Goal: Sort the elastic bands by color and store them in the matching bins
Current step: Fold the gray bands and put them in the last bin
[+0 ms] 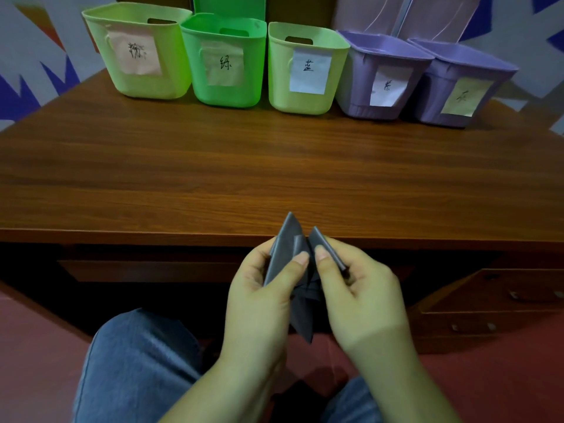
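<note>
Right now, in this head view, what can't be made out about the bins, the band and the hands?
- Bin contents: all five bins, from the pale green bin to the far-right purple bin, show only outer walls.
- Grey band: its middle is covered by the left hand and right hand; whether it is one band or several is unclear.
- Pale green bin's label: writing blurred.
- Forearms: cut off by the bottom edge.

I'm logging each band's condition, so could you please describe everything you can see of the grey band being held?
The grey elastic band is a flat, wide, matte dark-grey strip, folded and bunched. The left hand and right hand pinch it between thumbs and fingers. Two folded points stick up and a tail hangs down. It is held in front of the wooden desk's near edge, touching only the hands.
</note>
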Tool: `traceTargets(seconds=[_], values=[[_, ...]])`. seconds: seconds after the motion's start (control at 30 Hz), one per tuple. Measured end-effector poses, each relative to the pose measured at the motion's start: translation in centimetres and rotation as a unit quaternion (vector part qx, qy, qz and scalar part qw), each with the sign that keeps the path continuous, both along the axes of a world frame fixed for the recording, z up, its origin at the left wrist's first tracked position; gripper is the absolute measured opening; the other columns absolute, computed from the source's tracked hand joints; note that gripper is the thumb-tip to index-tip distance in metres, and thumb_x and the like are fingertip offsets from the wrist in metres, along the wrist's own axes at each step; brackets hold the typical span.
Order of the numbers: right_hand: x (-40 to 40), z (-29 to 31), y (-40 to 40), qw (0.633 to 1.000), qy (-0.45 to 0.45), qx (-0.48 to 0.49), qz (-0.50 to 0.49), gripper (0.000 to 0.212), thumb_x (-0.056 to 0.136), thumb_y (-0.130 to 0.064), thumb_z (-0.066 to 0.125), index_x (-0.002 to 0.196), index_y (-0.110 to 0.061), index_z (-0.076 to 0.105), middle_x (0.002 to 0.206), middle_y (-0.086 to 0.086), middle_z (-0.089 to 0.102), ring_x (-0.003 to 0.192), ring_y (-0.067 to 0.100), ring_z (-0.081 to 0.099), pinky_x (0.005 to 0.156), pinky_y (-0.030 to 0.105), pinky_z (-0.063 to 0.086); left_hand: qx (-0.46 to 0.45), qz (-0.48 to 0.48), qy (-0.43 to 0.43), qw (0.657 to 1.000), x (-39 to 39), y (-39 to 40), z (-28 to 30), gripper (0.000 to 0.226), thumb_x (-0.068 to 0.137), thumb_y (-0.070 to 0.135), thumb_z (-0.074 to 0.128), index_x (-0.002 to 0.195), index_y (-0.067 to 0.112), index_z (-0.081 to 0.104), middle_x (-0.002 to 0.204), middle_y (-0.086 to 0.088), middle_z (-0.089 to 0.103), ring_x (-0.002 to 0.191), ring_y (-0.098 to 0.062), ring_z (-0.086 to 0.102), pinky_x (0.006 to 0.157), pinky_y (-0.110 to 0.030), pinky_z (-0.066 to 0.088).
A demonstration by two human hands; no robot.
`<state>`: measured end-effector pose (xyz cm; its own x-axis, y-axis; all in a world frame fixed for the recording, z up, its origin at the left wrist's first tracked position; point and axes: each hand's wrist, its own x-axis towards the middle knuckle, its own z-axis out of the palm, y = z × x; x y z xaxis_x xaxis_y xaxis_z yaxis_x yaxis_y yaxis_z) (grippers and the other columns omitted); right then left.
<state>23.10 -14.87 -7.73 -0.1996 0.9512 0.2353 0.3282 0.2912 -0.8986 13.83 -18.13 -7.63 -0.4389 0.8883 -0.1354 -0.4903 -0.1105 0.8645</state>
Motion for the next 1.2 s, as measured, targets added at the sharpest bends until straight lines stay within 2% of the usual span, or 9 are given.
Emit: traceTargets(seconds=[0.1, 0.23, 0.4, 0.57, 0.73, 0.87, 0.97, 1.07, 1.2], values=[[-0.4, -0.2, 0.0, 1.000, 0.018, -0.013, 0.006, 0.021, 0.091, -0.025, 0.057, 0.102, -0.041, 0.065, 0.095, -0.039, 0.062, 0.095, -0.012, 0.061, 0.081, 0.009, 0.048, 0.000, -0.016, -0.008, 1.000, 0.1, 0.0, 0.1, 0.029, 0.066, 0.026, 0.063, 0.093, 0.017, 0.070, 0.082, -0.005, 0.073, 0.074, -0.014, 0.070, 0.060, -0.022, 0.053], [-0.3, -0.4, 0.1, 0.997, 0.060, -0.037, 0.017, 0.021, 0.089, -0.037, 0.060, 0.109, -0.035, 0.067, 0.099, -0.029, 0.068, 0.097, -0.007, 0.064, 0.081, 0.013, 0.050, -0.018, -0.026, -0.052, 0.998, 0.0, 0.2, 0.0, 0.028, 0.068, 0.022, 0.062, 0.093, 0.011, 0.070, 0.084, -0.011, 0.073, 0.075, -0.019, 0.069, 0.065, -0.025, 0.055], [-0.2, -0.2, 0.0, 0.989, 0.113, -0.080, 0.054, 0.039, 0.068, -0.044, 0.067, 0.106, -0.034, 0.066, 0.098, -0.018, 0.072, 0.096, 0.000, 0.066, 0.083, 0.024, 0.053, -0.025, -0.048, -0.105, 0.993, -0.2, 0.3, 0.4, 0.016, 0.073, 0.019, 0.061, 0.072, 0.016, 0.076, 0.076, -0.012, 0.072, 0.067, -0.018, 0.069, 0.058, -0.025, 0.056], [0.3, -0.8, 0.7, 0.995, 0.082, -0.054, 0.027, 0.024, 0.090, -0.018, 0.060, 0.097, -0.041, 0.064, 0.093, -0.022, 0.071, 0.092, -0.002, 0.066, 0.081, 0.023, 0.051, -0.048, -0.039, -0.134, 0.989, -0.6, 0.7, 0.7, 0.016, 0.086, 0.006, 0.054, 0.080, 0.006, 0.069, 0.070, -0.010, 0.070, 0.060, -0.015, 0.067, 0.052, -0.021, 0.053], [0.5, -0.7, 1.0, 0.998, 0.043, -0.035, 0.009, 0.019, 0.088, -0.038, 0.050, 0.094, -0.036, 0.068, 0.082, -0.019, 0.071, 0.079, -0.002, 0.066, 0.071, 0.019, 0.049, -0.053, -0.045, -0.118, 0.991, -1.2, 0.6, 0.4, 0.021, 0.069, 0.015, 0.062, 0.087, 0.006, 0.069, 0.081, -0.015, 0.071, 0.070, -0.021, 0.068, 0.064, -0.030, 0.056], [1.2, -0.4, 1.2, 0.999, 0.015, -0.036, -0.024, 0.024, 0.087, -0.045, 0.047, 0.083, -0.033, 0.067, 0.059, -0.009, 0.060, 0.056, 0.004, 0.052, 0.057, 0.027, 0.044, -0.058, -0.041, -0.140, 0.988, -1.3, 0.3, 0.4, 0.013, 0.084, 0.007, 0.056, 0.086, 0.004, 0.069, 0.079, -0.016, 0.071, 0.067, -0.022, 0.069, 0.061, -0.031, 0.056], [2.3, 0.2, 1.6, 0.998, -0.018, -0.021, -0.061, 0.030, 0.096, -0.039, 0.046, 0.082, -0.020, 0.065, 0.066, 0.004, 0.063, 0.060, 0.011, 0.056, 0.058, 0.032, 0.044, -0.064, -0.034, -0.132, 0.989, -1.4, 0.1, 0.3, 0.013, 0.087, 0.007, 0.055, 0.084, 0.006, 0.068, 0.073, -0.012, 0.070, 0.063, -0.019, 0.067, 0.057, -0.028, 0.056], [2.8, 0.9, 1.5, 0.997, -0.028, -0.013, -0.071, 0.030, 0.095, -0.037, 0.043, 0.081, -0.023, 0.065, 0.066, 0.003, 0.063, 0.061, 0.009, 0.056, 0.056, 0.022, 0.042, -0.066, -0.029, -0.131, 0.989, -1.3, -0.1, 0.1, 0.015, 0.088, 0.009, 0.056, 0.080, 0.008, 0.068, 0.070, -0.011, 0.069, 0.062, -0.020, 0.067, 0.057, -0.029, 0.055], [2.6, 0.8, 1.1, 0.998, -0.042, -0.001, -0.054, 0.038, 0.095, -0.038, 0.042, 0.081, -0.010, 0.063, 0.071, 0.018, 0.062, 0.066, 0.024, 0.055, 0.057, 0.036, 0.042, -0.063, -0.027, -0.131, 0.989, -0.7, -0.3, 0.2, 0.025, 0.088, 0.008, 0.055, 0.068, 0.012, 0.069, 0.068, -0.011, 0.069, 0.057, -0.017, 0.066, 0.053, -0.026, 0.054]])
